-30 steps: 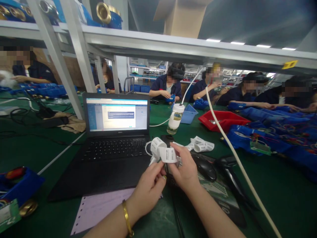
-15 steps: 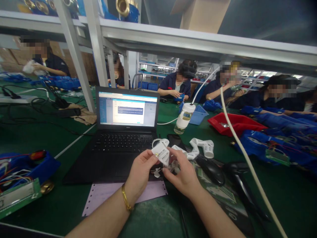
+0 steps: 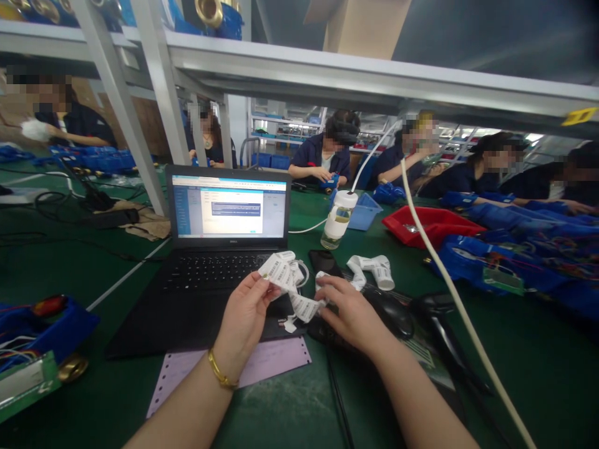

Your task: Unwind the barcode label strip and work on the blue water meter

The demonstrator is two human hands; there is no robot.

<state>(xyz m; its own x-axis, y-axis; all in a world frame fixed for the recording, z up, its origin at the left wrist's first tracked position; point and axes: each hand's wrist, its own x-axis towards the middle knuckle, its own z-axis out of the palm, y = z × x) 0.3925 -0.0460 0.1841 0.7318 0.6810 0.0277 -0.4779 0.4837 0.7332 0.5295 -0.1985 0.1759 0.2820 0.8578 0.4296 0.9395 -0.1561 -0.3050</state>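
Note:
A curling white strip of barcode labels [image 3: 279, 274] is spread between my two hands, above the front edge of the laptop [image 3: 219, 312]. My left hand [image 3: 246, 312] pinches one end between thumb and fingertips. The strip sags across to my right hand [image 3: 350, 305], whose bent fingers close on its other side; the fingertips are partly hidden. More of the strip curls on the table beyond my right hand. Under that hand lies a dark object, mostly covered. A pink perforated sheet [image 3: 187, 380] sits partly beneath the laptop.
To the right are a black mouse [image 3: 397, 315], a black handheld scanner [image 3: 440, 312] and a pale cable [image 3: 449, 280]. A bottle [image 3: 337, 221] and a red tray [image 3: 425, 215] stand behind. Blue meter housings lie on both sides. Several co-workers sit across the table.
My hands have moved apart, stretching the label strip between them. The left hand has shifted left with its end. The whole view has shifted slightly.

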